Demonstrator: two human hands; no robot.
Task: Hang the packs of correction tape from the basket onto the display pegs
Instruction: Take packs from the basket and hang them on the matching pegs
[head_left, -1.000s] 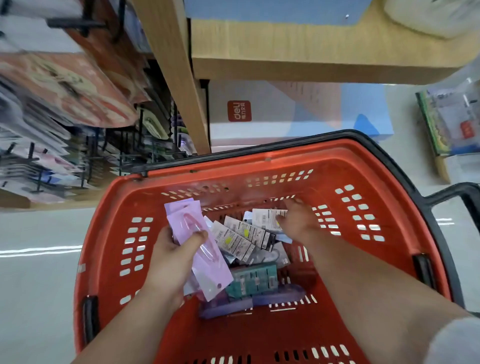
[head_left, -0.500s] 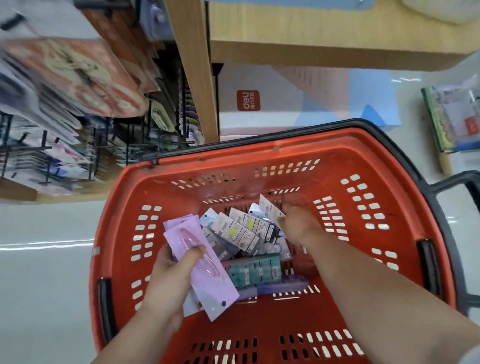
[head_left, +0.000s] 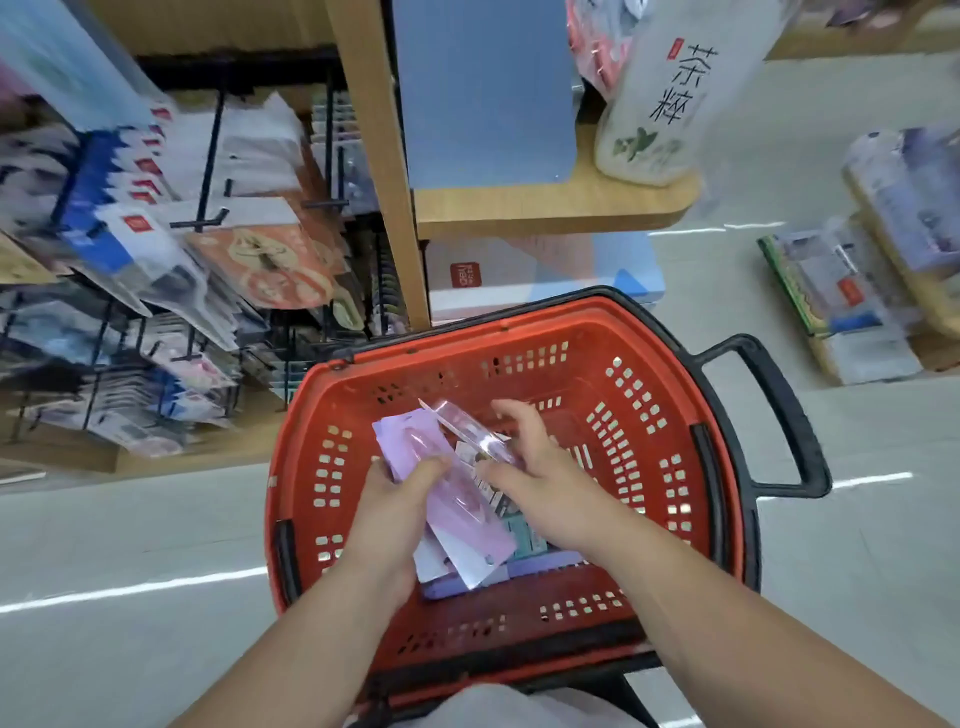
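Note:
A red basket (head_left: 649, 426) with a black rim sits in front of me on the floor. My left hand (head_left: 395, 499) grips a small stack of purple correction tape packs (head_left: 457, 514) over the basket, thumb on top. My right hand (head_left: 524, 457) holds another clear pink pack (head_left: 467, 423) by its edge, tilted and touching the stack. More packs (head_left: 524, 540) lie on the basket floor under my hands, mostly hidden. Black display pegs (head_left: 200, 223) with hanging goods fill the rack to the upper left.
A wooden upright (head_left: 384, 171) divides the peg rack from a wooden shelf (head_left: 550, 208) carrying a white bag. A boxed item (head_left: 540, 270) stands under that shelf. Stacked wrapped goods (head_left: 841, 301) lie on the floor at right. The basket's black handle (head_left: 784, 410) sticks out right.
My right hand lifted a pink pack from the basket and brought it against the stack in my left hand. The view tilted up, showing more of the rack and shelf.

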